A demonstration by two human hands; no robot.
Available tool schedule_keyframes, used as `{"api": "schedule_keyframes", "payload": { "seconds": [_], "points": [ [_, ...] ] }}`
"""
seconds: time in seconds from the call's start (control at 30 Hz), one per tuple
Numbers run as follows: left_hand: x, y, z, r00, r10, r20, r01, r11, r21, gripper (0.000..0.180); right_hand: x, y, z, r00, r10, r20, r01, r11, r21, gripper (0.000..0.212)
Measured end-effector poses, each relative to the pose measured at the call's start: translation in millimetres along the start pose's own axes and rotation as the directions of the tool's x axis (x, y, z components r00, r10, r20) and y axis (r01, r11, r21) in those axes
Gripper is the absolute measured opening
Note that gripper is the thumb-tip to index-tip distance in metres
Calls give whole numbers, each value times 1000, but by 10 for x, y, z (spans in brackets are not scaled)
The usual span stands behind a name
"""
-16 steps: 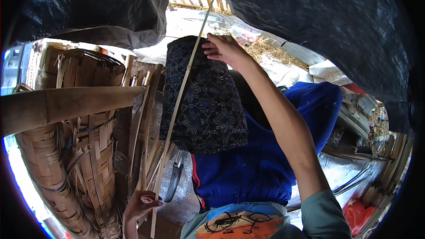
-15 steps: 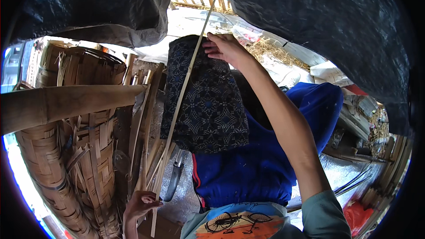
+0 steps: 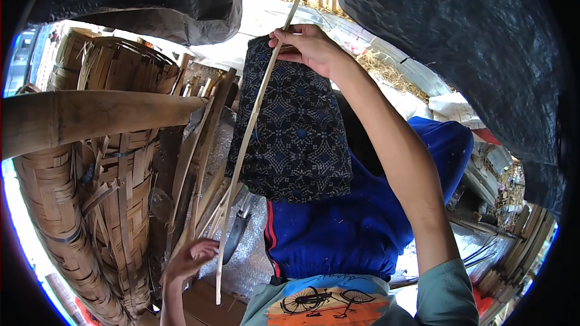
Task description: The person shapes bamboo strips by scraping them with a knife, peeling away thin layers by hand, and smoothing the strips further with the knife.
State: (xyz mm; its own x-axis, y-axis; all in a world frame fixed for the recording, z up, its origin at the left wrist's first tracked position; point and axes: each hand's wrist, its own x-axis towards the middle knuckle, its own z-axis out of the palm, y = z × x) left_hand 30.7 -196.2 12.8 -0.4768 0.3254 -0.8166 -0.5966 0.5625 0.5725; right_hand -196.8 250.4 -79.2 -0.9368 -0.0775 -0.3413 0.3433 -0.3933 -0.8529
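Observation:
A long, thin bamboo strip [image 3: 256, 105] runs slantwise over a dark patterned cloth [image 3: 296, 139] spread on my leg. My right hand [image 3: 308, 48] pinches the strip between thumb and fingers near the cloth's far end. At the strip's near end, my left hand [image 3: 192, 256] is half-curled with thumb and fingers apart, its fingertips right beside the strip. A knife [image 3: 237, 233] with a black handle lies just right of the strip's lower part.
Woven bamboo baskets [image 3: 124, 217] stand at my left, with a thick bamboo pole [image 3: 103, 116] jutting across them. Split bamboo pieces [image 3: 196, 169] lean beside the cloth. Dark plastic sheeting [image 3: 447, 42] hangs overhead. Straw [image 3: 389, 72] lies at the far right.
My right hand has closed its thumb and fingers on the strip. My left hand has loosened from the strip's near end. The whole view has shifted slightly.

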Motion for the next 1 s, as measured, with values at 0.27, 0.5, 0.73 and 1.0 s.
{"api": "schedule_keyframes", "payload": {
  "seconds": [0.27, 0.5, 0.73, 1.0],
  "points": [
    [1071, 978, 547, 793, 492, -360, -403, 866, 297, 22, -19, -109, 130, 994, -61, -85, 58, 998, -37, 26],
    [1585, 1060, 754, 731, 572, -372, -456, 815, 358, 17, -29, -216, 104, 992, -120, -49, 116, 991, -64, 30],
    [1691, 906, 701, 734, 544, -407, -421, 834, 356, 14, -650, 62, -58, 952, -200, 232, 269, 908, -321, 50],
    [1799, 1087, 883, 740, 576, -348, -445, 806, 390, 17, -535, 851, -1062, 518, 50, -854, 387, 876, 287, 36]
  ]
}}
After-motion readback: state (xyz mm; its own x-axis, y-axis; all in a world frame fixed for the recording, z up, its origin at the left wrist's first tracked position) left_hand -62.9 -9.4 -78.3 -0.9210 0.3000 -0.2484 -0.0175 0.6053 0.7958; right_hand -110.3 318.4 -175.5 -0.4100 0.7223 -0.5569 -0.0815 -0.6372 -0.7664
